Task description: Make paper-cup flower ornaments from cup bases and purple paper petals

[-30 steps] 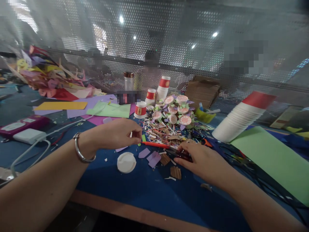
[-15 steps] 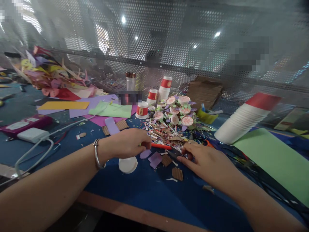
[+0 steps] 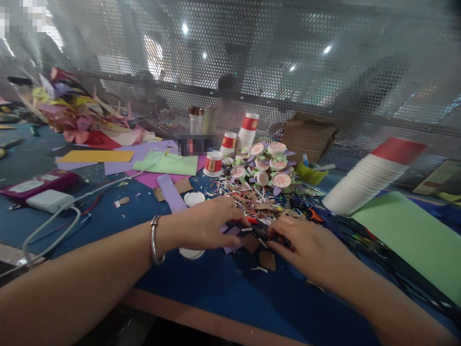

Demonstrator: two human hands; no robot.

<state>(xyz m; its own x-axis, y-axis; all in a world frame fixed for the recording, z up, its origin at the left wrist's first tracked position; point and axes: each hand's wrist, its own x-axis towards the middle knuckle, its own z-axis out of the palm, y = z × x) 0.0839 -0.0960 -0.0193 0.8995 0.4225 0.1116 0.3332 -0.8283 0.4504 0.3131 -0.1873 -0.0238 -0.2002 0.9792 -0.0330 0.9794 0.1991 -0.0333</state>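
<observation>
There it was: the red piece (image 3: 253,220), just a glimpse between two hands, set back from the front edge of the table (image 3: 216,288)! The left hand (image 3: 212,223) bent low, fingertips right beside it, fingers half-curled; whether they held it, you couldn't tell. The right hand (image 3: 295,238) curled by a dark piece (image 3: 262,231), its grip hidden. Nearer the front edge lay a cardboard scrap (image 3: 267,260); behind, a litter of paper shreds (image 3: 259,199), then clustered paper discs (image 3: 268,166) towards the back edge!
</observation>
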